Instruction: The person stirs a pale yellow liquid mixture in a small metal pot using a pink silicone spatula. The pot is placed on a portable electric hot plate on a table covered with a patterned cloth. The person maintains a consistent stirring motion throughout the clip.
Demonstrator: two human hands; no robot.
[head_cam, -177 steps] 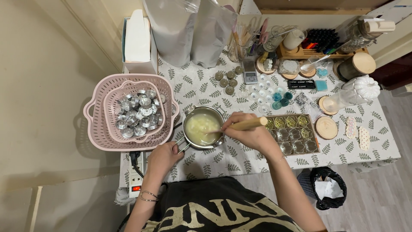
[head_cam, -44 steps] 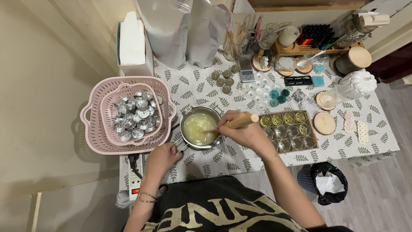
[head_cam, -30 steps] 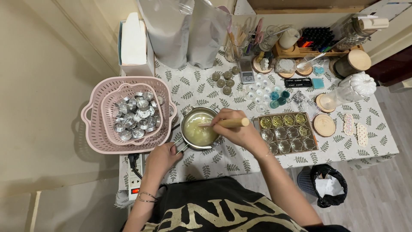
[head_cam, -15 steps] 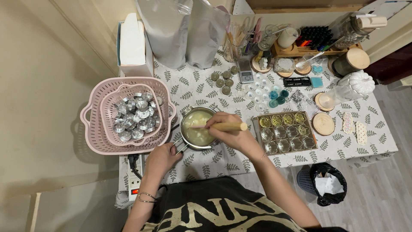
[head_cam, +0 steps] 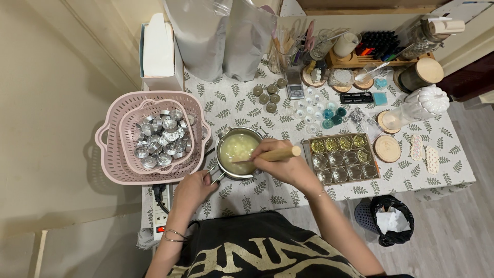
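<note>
Since a moment ago the right hand [head_cam: 288, 166] has slid left along with the wooden stick [head_cam: 272, 154], so the stick's far end now dips into the pale yellow stuff in the small metal pot [head_cam: 237, 153]. Before, the hand sat more to the right, closer to the tray. The pot has stayed in the same spot near the front edge of the surface [head_cam: 242, 193]. It looks like the stirring is still going on and the lumps in the pot are not all melted yet.

The right hand's grip is closed around the stick. The left hand [head_cam: 193, 188] has its grip closed on the pot's handle, holding the pot steady.

Just left of the pot is a pink basket [head_cam: 116, 164] with a smaller pink basket inside, full of shiny little metal cups [head_cam: 157, 139]. Just right of the pot is a tray of small cups [head_cam: 342, 158]; the back row looks filled with something green-yellow and the others look empty. The stick's free end points toward this tray, so a wide swing could bump it.

Down by the floor is a bin with a black bag [head_cam: 388, 221]. Farther back are little round tins [head_cam: 267, 95], tiny blue pots [head_cam: 332, 116], wooden lids [head_cam: 387, 148] and two big grey bags [head_cam: 221, 36].
</note>
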